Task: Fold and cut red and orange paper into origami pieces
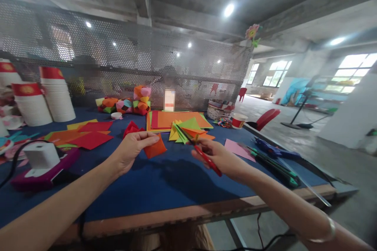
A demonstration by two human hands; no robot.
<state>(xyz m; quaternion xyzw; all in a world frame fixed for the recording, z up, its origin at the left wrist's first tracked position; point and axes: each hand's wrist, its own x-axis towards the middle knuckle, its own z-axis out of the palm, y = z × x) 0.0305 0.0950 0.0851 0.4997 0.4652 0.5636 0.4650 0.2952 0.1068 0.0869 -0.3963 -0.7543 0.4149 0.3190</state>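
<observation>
Between the thumb and fingers of my left hand is a folded square of orange paper, held a little above the blue tabletop. My right hand grips a pair of red-handled scissors, their blades pointing away from me and to the left. Just beyond the blades lies a pile of folded green, yellow and orange paper pieces. Some red folded paper rests behind my left hand. The scissors and the orange paper are apart.
Stacks of paper cups and a purple power strip stand at left, near coloured sheets. Paper balls sit against the mesh screen. A green cutter knife, a blue glue gun and a pink sheet lie at right.
</observation>
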